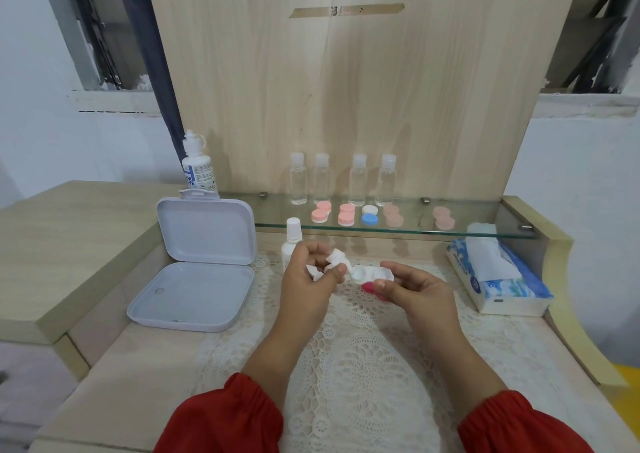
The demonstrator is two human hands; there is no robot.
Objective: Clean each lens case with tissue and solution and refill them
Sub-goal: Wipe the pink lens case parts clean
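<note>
My right hand (412,288) pinches an open white lens case (370,274) by its right end, above a lace mat. A pink-red cap (371,288) shows just under the case. My left hand (311,272) holds a crumpled white tissue (334,260) in curled fingers, right beside the case's left well. A small white solution bottle (291,245) stands behind my left hand. A bigger solution bottle (197,168) stands at the back left.
A glass shelf (485,233) carries several capped lens cases (320,212) and several clear small bottles (298,179). An open white box (204,265) sits at the left. A tissue pack (502,279) lies at the right. The lace mat (363,366) covers the table's middle.
</note>
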